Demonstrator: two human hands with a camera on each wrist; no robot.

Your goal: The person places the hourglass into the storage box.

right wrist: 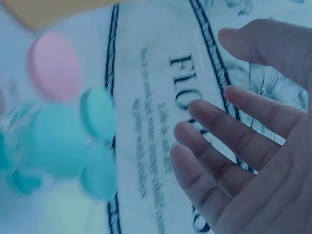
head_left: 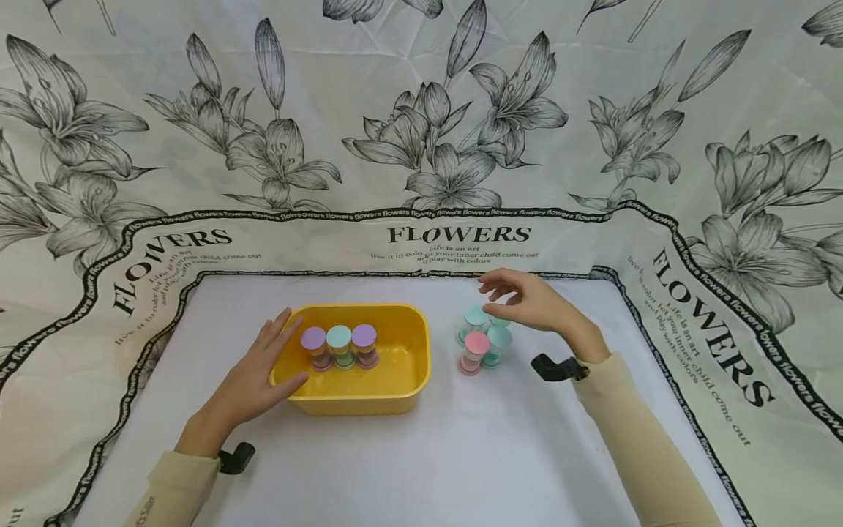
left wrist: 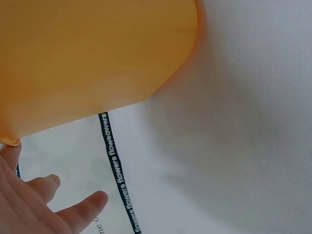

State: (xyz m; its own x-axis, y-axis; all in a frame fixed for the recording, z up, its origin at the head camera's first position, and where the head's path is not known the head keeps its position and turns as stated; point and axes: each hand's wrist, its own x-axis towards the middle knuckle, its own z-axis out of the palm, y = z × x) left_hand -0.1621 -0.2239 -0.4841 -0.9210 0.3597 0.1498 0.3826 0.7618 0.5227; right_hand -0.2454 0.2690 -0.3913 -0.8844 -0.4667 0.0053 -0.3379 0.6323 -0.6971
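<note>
At the left end of a yellow plastic tub point(head_left: 395, 380), my left hand point(head_left: 253, 373) lies along the rim with its fingers spread. In the left wrist view, one fingertip point(left wrist: 12, 148) touches the tub's corner. Inside stand three small sand timers: a purple-capped one point(head_left: 313, 340), a teal-capped one point(head_left: 339, 340) and another purple-capped one point(head_left: 364, 340). My right hand point(head_left: 527, 300) hangs over the far right side of a second cluster, fingers loosely bent and holding nothing. That cluster has a pink sand timer point(head_left: 476, 348) in front and teal sand timers point(head_left: 498, 340) around it, one partly hidden.
White cloth point(head_left: 421, 468) covers the tabletop. Behind it rises a flower-printed cloth point(head_left: 454, 241) with a black lettered border, which also runs down both sides. A black wrist mount point(head_left: 560, 368) sits below the right hand, another point(head_left: 237, 459) by the left wrist.
</note>
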